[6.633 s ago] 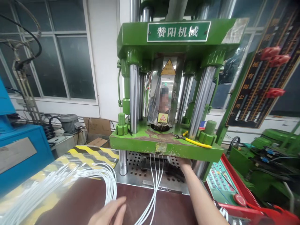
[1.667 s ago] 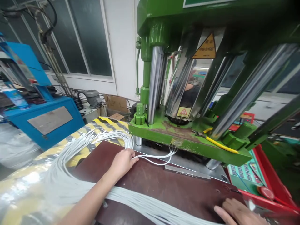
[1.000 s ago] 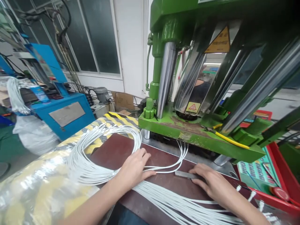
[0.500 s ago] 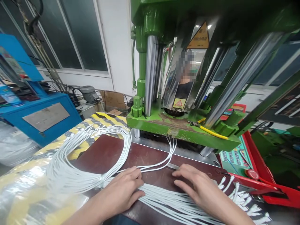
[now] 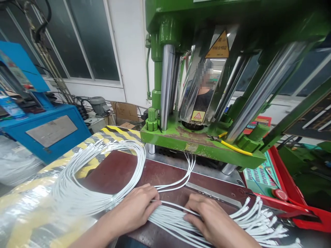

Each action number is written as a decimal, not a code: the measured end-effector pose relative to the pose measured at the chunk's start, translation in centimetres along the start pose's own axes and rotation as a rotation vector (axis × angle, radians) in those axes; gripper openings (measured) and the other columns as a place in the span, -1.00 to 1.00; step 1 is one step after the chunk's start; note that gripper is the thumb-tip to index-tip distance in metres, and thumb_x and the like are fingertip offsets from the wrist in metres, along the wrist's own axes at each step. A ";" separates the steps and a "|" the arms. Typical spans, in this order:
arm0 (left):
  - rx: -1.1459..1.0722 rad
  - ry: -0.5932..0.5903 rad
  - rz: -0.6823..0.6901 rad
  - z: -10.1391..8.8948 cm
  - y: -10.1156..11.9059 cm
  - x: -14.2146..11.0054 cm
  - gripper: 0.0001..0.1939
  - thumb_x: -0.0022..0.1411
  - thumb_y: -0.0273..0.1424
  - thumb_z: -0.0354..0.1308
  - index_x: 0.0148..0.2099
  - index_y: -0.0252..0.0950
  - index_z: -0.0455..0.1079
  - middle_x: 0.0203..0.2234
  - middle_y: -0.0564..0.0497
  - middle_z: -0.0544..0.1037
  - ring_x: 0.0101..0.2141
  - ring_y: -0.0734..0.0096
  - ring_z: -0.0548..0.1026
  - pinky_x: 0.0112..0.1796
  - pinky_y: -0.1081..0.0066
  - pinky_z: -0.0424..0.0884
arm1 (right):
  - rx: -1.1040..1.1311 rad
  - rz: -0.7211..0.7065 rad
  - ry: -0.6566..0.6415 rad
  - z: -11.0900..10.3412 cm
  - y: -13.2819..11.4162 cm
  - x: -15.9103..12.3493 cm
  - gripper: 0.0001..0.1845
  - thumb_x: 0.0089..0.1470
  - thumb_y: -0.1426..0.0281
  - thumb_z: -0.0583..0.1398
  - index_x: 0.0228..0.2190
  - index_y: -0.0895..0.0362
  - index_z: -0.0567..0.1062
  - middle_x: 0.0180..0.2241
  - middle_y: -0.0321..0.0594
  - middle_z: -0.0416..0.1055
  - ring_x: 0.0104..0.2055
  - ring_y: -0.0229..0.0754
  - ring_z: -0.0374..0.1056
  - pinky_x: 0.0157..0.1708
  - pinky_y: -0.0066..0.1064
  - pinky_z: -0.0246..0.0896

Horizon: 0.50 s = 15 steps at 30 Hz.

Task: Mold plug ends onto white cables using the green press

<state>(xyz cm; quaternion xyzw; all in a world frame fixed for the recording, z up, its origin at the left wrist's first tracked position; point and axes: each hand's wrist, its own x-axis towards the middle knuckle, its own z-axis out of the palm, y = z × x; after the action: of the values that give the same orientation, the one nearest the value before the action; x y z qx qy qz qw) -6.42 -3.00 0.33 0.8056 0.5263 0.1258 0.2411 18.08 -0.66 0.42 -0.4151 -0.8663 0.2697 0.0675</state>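
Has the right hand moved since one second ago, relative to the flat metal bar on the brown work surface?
Yes. The right hand has pulled back from the metal bar toward the person, onto the white cables.

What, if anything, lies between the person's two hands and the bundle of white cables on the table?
Nothing visible. The left hand and right hand both rest flat, directly on the white cables lying across the brown table, in front of the green press.

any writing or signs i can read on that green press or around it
No text reads clearly.
Yellow triangular warning sign on the green press: characters too blurred.
Small yellow warning sticker at the shiny guard's base: red triangle, print too small.
Control panel keys: too small.
Dark board at right: illegible.
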 end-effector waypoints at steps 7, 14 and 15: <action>0.012 -0.051 0.079 -0.4 -0.4 -0.3 -0.90 0.22 -0.36 -0.01 -0.31 -0.14 0.32 -0.31 0.13 0.40 -0.18 0.45 0.36 -0.15 0.49 0.21 | 0.102 0.087 0.019 -1.0 -0.5 0.0 -0.80 0.15 0.26 0.02 -0.41 0.03 0.39 -0.42 -0.36 0.38 -0.34 -0.23 0.27 -0.34 -0.46 0.05; 0.055 -0.018 0.079 -0.4 -1.2 0.6 -0.79 0.21 -0.31 -0.01 -0.45 -0.21 0.32 -0.42 0.10 0.40 -0.29 0.42 0.36 -0.30 0.50 0.22 | 0.095 0.055 0.041 -1.3 -0.3 0.9 -0.75 0.17 0.26 0.00 -0.43 0.03 0.39 -0.44 -0.37 0.39 -0.35 -0.22 0.28 -0.34 -0.46 0.03; 0.047 -0.015 0.072 -0.3 -1.4 0.8 -0.77 0.21 -0.30 -0.01 -0.46 -0.21 0.32 -0.44 0.10 0.39 -0.30 0.42 0.36 -0.32 0.50 0.22 | 0.089 0.053 0.048 -1.2 -0.1 1.0 -0.75 0.18 0.26 -0.01 -0.44 0.03 0.40 -0.44 -0.37 0.39 -0.35 -0.22 0.28 -0.34 -0.46 0.03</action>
<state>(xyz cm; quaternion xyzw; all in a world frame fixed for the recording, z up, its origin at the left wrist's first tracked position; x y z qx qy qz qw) -7.37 -1.73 -0.17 0.8303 0.4980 0.1160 0.2217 17.73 0.55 1.40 -0.4410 -0.8402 0.2994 0.0994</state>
